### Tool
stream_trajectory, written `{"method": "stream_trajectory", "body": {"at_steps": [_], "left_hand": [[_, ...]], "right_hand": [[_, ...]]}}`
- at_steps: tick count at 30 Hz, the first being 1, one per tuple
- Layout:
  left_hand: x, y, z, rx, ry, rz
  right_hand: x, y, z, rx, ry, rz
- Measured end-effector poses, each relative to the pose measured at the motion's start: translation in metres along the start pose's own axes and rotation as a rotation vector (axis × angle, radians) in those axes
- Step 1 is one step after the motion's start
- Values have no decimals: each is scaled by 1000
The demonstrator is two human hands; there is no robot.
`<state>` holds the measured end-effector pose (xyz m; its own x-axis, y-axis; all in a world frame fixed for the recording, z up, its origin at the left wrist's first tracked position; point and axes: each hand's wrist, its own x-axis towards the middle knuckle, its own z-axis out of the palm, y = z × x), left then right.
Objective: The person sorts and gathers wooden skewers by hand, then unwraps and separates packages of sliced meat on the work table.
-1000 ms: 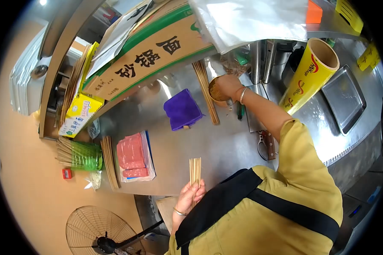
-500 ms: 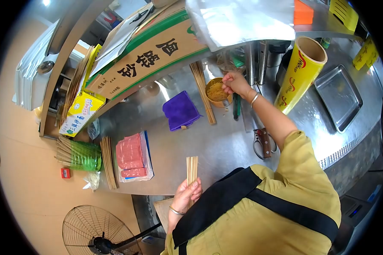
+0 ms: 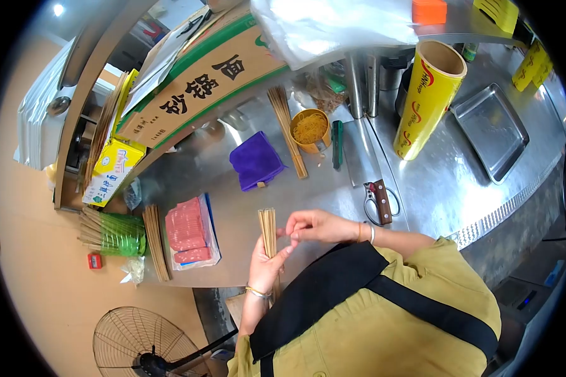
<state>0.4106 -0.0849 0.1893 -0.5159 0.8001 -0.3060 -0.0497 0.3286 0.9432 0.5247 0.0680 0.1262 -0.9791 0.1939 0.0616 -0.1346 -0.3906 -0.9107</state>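
Across the shiny steel bench (image 3: 233, 220), thin brown wooden sticks (image 3: 156, 242) are laid near the left end, flat pink slices (image 3: 185, 226) set alongside on plastic! Mid-bench, a purple cloth (image 3: 256, 160) is placed; toward the far edge, a round brass-coloured tin (image 3: 312, 143) is parked; rightward, a shallow rectangular steel tray (image 3: 493, 135) is seen.

Left of the grip (image 3: 265, 267), pink slabs (image 3: 185, 226) in clear wrapping with a blue edge, then, farther out, a small red box (image 3: 95, 261) and, lower and nearer, a wire-caged fan (image 3: 149, 360). Ahead of the grip, on a steel counter (image 3: 317, 188), a purple cloth (image 3: 256, 161), and beyond it a carton (image 3: 173, 118) with green edging and black lettering. Ahead and to the right of the grip, a wooden-handled cleaver (image 3: 361, 157), a tall yellow roll (image 3: 415, 113) and a rectangular metal tray (image 3: 493, 133).
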Motion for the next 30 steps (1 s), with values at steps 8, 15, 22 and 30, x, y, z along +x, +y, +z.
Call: {"method": "stream_trajectory", "body": {"at_steps": [8,15,22,30], "left_hand": [[-1,-18,0,-55,-100,-91],[-6,-15,0,-1,-124,-114],[4,-25,-14,160,117,-19],[-6,-41,-6,966,-228,241]], "right_hand": [[-21,-14,6,249,-29,30],[-25,8,5,-13,-389,406],[-25,-16,12,-662,103,-197],[-27,-29,8,-1204,-124,-31]]}}
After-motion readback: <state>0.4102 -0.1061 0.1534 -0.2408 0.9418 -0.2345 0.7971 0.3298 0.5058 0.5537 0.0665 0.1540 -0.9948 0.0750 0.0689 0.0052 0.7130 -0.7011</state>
